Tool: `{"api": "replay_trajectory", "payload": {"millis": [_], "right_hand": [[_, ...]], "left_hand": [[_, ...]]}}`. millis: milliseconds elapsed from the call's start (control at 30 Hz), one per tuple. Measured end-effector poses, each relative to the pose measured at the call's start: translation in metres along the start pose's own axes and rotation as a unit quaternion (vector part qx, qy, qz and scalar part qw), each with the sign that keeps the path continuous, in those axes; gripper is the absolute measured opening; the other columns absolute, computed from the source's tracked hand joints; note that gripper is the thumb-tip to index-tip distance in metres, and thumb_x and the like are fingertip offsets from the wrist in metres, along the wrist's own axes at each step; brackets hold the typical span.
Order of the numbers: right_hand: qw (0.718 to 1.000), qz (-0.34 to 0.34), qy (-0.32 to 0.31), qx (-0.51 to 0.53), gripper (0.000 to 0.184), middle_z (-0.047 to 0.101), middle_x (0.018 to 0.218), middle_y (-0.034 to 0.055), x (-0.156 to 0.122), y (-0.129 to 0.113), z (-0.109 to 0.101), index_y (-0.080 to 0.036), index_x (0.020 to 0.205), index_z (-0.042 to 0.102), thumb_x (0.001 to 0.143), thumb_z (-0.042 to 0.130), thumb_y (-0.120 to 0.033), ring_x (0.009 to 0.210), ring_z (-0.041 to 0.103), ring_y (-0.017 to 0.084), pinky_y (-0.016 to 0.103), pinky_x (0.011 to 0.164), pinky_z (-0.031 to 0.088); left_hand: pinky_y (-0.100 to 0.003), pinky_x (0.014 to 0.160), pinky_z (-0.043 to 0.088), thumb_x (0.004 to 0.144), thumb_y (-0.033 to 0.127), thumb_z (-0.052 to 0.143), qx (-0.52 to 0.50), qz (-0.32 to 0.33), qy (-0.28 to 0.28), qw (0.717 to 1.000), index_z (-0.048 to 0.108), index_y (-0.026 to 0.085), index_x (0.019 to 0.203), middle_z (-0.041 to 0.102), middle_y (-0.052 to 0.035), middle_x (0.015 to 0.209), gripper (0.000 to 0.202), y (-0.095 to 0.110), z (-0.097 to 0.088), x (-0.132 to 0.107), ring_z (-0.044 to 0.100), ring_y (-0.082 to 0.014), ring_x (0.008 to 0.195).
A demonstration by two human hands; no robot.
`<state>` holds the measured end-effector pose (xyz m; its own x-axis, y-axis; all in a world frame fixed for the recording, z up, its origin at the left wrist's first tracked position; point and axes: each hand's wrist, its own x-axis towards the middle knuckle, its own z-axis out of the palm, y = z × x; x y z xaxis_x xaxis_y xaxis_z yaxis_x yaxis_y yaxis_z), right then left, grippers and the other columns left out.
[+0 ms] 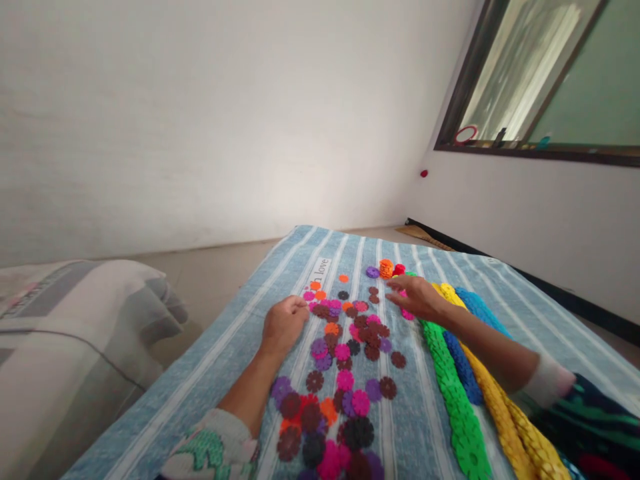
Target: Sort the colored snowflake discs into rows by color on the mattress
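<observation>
My left hand rests on the cloth at the left edge of the loose discs, fingers curled together. A pink flower-shaped plastic disc lies right by its fingertips; whatever they may hold is hidden. My right hand hovers over a row of pink discs, thumb and fingers apart with nothing visible between them. Just beyond it stand an orange disc stack, a purple stack and a red stack. Brown, purple, pink, orange and black loose discs spread between my hands.
Long rows of joined discs lie at right under my right forearm: green, dark blue, yellow and light blue. A striped blue cloth covers the table. At left is a cloth-covered object; a wall rises behind.
</observation>
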<state>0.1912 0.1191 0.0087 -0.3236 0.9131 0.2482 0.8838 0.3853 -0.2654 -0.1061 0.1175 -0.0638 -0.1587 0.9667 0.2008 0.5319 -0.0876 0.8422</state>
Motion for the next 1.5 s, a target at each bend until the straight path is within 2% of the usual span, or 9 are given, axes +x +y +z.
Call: {"api": "replay_trajectory", "payload": {"millis": [100,200,400,633,933,1033,1200,1333,1500], "right_hand": [[0.995,-0.084,-0.029,0.040,0.008,0.068,0.094,-0.0003,-0.058,-0.055,0.005,-0.023,0.088,0.066,0.087,0.059,-0.020,0.087,0.063,0.015,0.023,0.077,0.045],[0.979,-0.192,-0.056,0.050,0.010,0.064,0.083,0.0015,-0.112,-0.096,0.019,-0.020,0.084,0.060,0.091,0.053,-0.022,0.077,0.059,0.017,0.029,0.071,0.045],[0.980,-0.183,-0.048,0.060,0.004,0.062,0.095,0.0047,-0.167,-0.119,0.058,-0.019,0.090,0.056,0.087,0.054,-0.017,0.085,0.057,0.022,0.036,0.074,0.047],[0.980,-0.173,0.022,0.091,0.010,0.060,0.100,0.0082,-0.181,-0.122,0.068,-0.016,0.095,0.057,0.091,0.047,-0.014,0.092,0.055,0.025,0.040,0.080,0.048],[0.988,-0.116,0.069,0.068,0.013,0.061,0.101,0.0116,-0.184,-0.119,0.069,-0.014,0.093,0.061,0.091,0.049,-0.014,0.097,0.056,0.027,0.045,0.085,0.049],[0.989,-0.118,0.069,0.060,0.014,0.061,0.110,0.0137,-0.185,-0.119,0.066,-0.014,0.099,0.062,0.091,0.053,-0.018,0.105,0.055,0.029,0.047,0.091,0.047],[0.984,-0.171,0.015,0.041,0.037,0.049,0.137,0.0111,-0.188,-0.121,0.061,-0.024,0.124,0.055,0.089,0.061,-0.034,0.125,0.045,0.032,0.050,0.102,0.039],[0.988,-0.152,0.009,0.025,0.035,0.050,0.136,0.0126,-0.187,-0.120,0.062,-0.021,0.121,0.058,0.089,0.060,-0.037,0.126,0.045,0.032,0.049,0.104,0.038],[0.994,-0.105,0.037,0.020,0.031,0.055,0.129,0.0136,-0.185,-0.119,0.066,-0.016,0.114,0.062,0.088,0.063,-0.034,0.123,0.047,0.032,0.049,0.104,0.038]], "left_hand": [[-0.025,0.061,0.042,0.067,0.031,0.052,0.013,0.009,-0.001,1.000,0.068,0.016,0.080,0.067,-0.0013,0.061,0.025,0.001,0.000,0.000,0.061,-0.0172,0.063],[-0.024,0.061,0.042,0.067,0.028,0.053,0.032,0.010,-0.005,0.999,0.069,0.017,0.081,0.067,-0.0008,0.063,0.024,0.003,0.000,-0.001,0.061,-0.0166,0.065],[-0.023,0.060,0.041,0.068,0.028,0.054,0.051,0.019,-0.010,0.998,0.070,0.017,0.083,0.068,-0.0004,0.065,0.025,0.004,0.002,-0.003,0.060,-0.0159,0.065],[-0.024,0.061,0.041,0.068,0.031,0.056,0.047,0.069,-0.046,0.995,0.070,0.016,0.079,0.068,-0.0008,0.066,0.023,0.005,0.002,-0.006,0.059,-0.0158,0.064],[-0.023,0.059,0.037,0.068,0.043,0.062,0.061,0.105,-0.194,0.974,0.069,0.015,0.068,0.059,0.0018,0.059,0.029,0.020,-0.008,-0.009,0.053,-0.0129,0.060],[-0.024,0.059,0.037,0.064,0.043,0.067,0.042,0.091,-0.233,0.967,0.069,0.014,0.068,0.059,0.0014,0.060,0.029,0.023,-0.012,-0.011,0.052,-0.0127,0.060],[-0.024,0.059,0.038,0.053,0.041,0.075,0.044,0.075,-0.299,0.950,0.069,0.014,0.073,0.058,0.0024,0.062,0.034,0.026,-0.016,-0.011,0.050,-0.0119,0.059],[-0.024,0.061,0.038,0.046,0.038,0.079,0.058,0.081,-0.315,0.944,0.069,0.015,0.076,0.057,0.0032,0.066,0.039,0.028,-0.016,-0.011,0.051,-0.0124,0.064],[-0.024,0.058,0.035,0.051,0.036,0.076,0.072,0.084,-0.330,0.938,0.068,0.014,0.074,0.055,0.0035,0.062,0.033,0.030,-0.018,-0.012,0.047,-0.0116,0.060]]}}
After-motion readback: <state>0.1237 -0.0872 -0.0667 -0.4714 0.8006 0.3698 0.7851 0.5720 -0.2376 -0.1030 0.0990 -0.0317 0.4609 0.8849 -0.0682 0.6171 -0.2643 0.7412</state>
